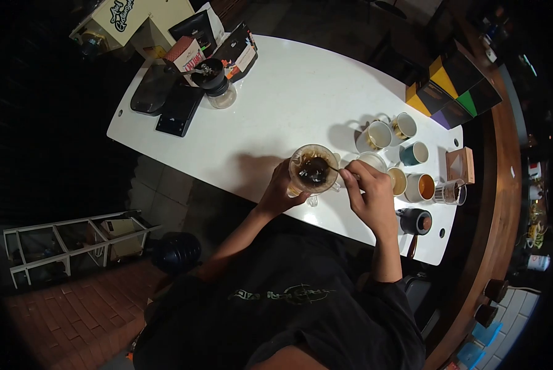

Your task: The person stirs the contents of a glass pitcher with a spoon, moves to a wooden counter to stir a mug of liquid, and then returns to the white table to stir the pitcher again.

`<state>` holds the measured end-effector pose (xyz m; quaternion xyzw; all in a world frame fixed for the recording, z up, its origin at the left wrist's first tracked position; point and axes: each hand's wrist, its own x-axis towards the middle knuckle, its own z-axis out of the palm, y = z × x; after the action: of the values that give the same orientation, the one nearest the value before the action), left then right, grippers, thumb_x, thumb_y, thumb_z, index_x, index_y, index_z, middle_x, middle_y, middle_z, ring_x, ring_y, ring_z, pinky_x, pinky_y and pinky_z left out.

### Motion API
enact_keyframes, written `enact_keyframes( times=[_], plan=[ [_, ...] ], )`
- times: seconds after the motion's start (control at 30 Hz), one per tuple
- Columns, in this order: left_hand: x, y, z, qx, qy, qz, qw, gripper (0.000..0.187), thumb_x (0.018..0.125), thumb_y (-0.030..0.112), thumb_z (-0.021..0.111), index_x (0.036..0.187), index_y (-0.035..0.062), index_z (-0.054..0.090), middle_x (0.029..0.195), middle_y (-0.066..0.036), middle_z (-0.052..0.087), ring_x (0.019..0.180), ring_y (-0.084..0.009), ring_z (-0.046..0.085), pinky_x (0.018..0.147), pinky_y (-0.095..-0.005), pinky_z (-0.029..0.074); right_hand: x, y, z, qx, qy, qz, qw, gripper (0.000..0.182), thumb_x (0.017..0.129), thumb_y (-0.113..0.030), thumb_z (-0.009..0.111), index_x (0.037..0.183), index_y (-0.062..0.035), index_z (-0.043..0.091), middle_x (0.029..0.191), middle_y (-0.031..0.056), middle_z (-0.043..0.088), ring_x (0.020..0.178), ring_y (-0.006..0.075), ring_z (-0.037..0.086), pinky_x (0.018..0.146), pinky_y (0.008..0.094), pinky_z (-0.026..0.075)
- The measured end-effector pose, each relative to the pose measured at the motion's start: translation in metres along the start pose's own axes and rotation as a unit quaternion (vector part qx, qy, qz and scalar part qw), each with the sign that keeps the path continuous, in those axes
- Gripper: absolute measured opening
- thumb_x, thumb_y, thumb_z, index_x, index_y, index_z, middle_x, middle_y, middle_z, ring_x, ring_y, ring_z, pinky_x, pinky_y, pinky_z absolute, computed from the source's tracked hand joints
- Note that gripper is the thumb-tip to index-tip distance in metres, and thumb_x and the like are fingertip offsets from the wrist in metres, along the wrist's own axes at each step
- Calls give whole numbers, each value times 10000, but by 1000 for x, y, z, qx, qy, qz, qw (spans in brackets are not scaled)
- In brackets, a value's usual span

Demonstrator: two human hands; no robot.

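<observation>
My left hand [281, 192] is wrapped around the side of a clear coffee dripper [294, 154], thumb at its near side. A pale filter lines the dripper, with dark wet coffee [313, 171] inside. Between the fingers of my right hand [370, 196] is a thin spoon [336, 169], its lower end hidden in the coffee. What supports the dripper is mostly hidden. Just beyond my right hand stand several cups, among them a white mug [375, 135], a teal cup [415, 153] and a cup of amber liquid [420, 187].
On the white table [289, 80], a hand grinder [218, 86], a black scale [181, 112] and coffee bags [238, 52] stand at the left. To the right are a colourful box [452, 89], a glass [452, 193] and a black pot [415, 221] with a wooden handle.
</observation>
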<state>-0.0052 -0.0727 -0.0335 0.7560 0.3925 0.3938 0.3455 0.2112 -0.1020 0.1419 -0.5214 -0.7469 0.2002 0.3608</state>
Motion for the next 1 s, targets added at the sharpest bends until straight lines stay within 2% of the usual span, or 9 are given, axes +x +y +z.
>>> enact_keyframes(
  times=[0.23, 0.33, 0.43, 0.53, 0.63, 0.67, 0.77, 0.93, 1.0],
  plan=[
    [0, -9, 4, 37, -2, 37, 999, 798, 758, 335, 796, 1420, 35, 466, 1391, -168, 515, 1303, -359, 486, 1099, -491, 369, -2, 7, 8, -43, 42, -21, 998, 126, 930, -106, 680, 851, -28, 621, 736, 111, 615, 577, 325, 600, 533, 401, 463],
    [-1, -14, 5, 44, -2, 36, 998, 808, 754, 345, 795, 1422, 34, 464, 1389, -171, 514, 1299, -364, 488, 1097, -492, 373, -5, 13, 20, -30, 38, -31, 998, 144, 955, -49, 640, 846, 25, 581, 694, 134, 564, 512, 258, 527, 518, 351, 425],
    [-1, -23, 9, 33, 0, 27, 999, 816, 753, 350, 796, 1425, 30, 460, 1385, -173, 512, 1294, -369, 490, 1094, -492, 377, -11, 19, 31, 33, 45, 41, 998, 203, 981, -83, 623, 821, 30, 570, 645, 139, 512, 491, 217, 441, 496, 348, 354],
    [0, -24, 9, 33, -1, 29, 999, 813, 761, 353, 797, 1426, 27, 460, 1388, -177, 509, 1290, -373, 491, 1089, -491, 382, -16, 25, 37, 44, 56, 105, 992, 252, 1004, -148, 611, 809, 12, 598, 581, 109, 501, 471, 199, 455, 489, 355, 359],
    [4, -17, 7, 7, 7, 39, 999, 798, 778, 357, 797, 1423, 26, 464, 1394, -183, 507, 1288, -375, 494, 1085, -492, 389, -18, 38, 44, 139, 116, 148, 972, 367, 1061, -218, 544, 767, 1, 553, 587, -14, 374, 554, 66, 324, 497, 296, 251],
    [4, -14, 6, -28, 20, 41, 999, 789, 787, 358, 797, 1421, 25, 468, 1398, -187, 506, 1288, -377, 495, 1084, -493, 392, -19, 45, 47, 139, 114, 149, 972, 367, 1061, -218, 544, 767, 1, 553, 587, -14, 374, 554, 66, 324, 497, 296, 251],
    [2, -7, 5, -25, 35, 37, 998, 787, 798, 358, 803, 1425, 22, 465, 1393, -191, 510, 1282, -380, 498, 1082, -492, 395, -22, 63, 53, 283, 111, 205, 931, 374, 1090, -319, 502, 789, -98, 508, 614, -77, 392, 522, 23, 341, 475, 231, 241],
    [3, -7, 6, -56, 27, 27, 998, 793, 803, 361, 812, 1431, 26, 461, 1391, -186, 512, 1288, -374, 493, 1087, -490, 399, -17, 54, 44, 322, 113, 225, 913, 376, 1088, -314, 505, 780, -99, 500, 610, -75, 383, 524, 27, 334, 476, 233, 242],
    [3, -3, 3, -64, 13, 19, 998, 796, 806, 364, 814, 1434, 27, 460, 1393, -184, 511, 1292, -372, 490, 1089, -491, 400, -19, 51, 42, 277, 131, 202, 930, 420, 1079, -277, 519, 727, -47, 509, 615, -67, 386, 569, 49, 327, 515, 266, 236]
  ],
)
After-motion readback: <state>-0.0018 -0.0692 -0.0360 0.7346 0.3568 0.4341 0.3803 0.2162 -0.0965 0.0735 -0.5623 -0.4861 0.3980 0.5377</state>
